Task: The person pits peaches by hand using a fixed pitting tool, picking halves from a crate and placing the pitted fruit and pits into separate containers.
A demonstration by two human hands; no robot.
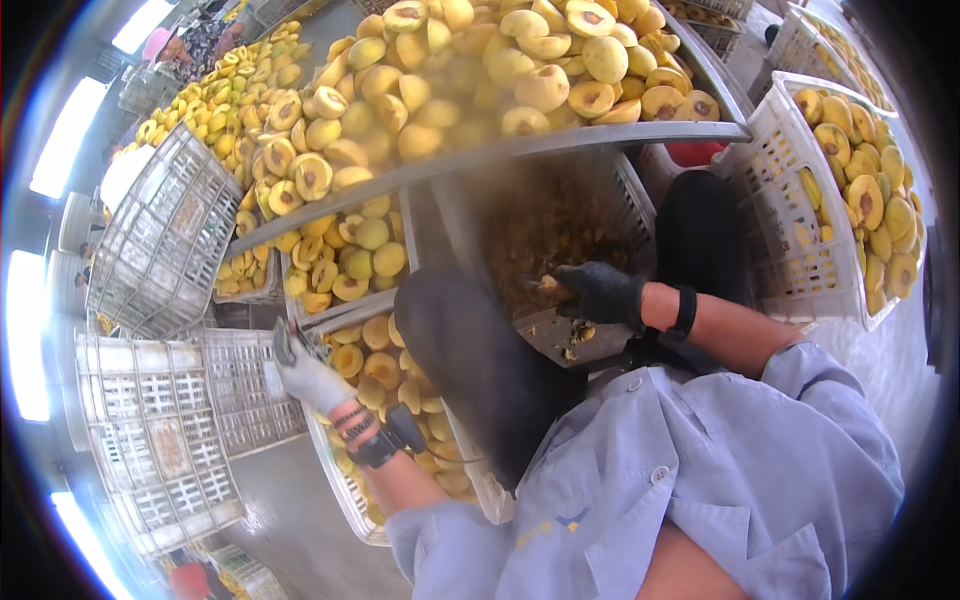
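Observation:
My left hand (307, 367), in a whitish glove with grey fingers, is at the left, over the edge of a white plastic crate (341, 491) of halved yellow peaches (379, 367). Whether it holds anything is not clear. My right hand (600, 292), in a black glove, is between my knees, its fingers closed around a small tool whose tip points left; its kind cannot be told. Below that hand, yellow and dark scraps (577, 334) lie on a grey surface. Behind it stands a crate with a brown mass of what look like peach pits (559, 240), partly blurred.
A metal-edged table (487, 157) heaped with halved peaches crosses in front. A full crate of peaches (817, 217) stands at my right. Stacked white crates (157, 442) and a tilted crate (169, 232) are at the left. A person in a pink hat (184, 52) is at the far left.

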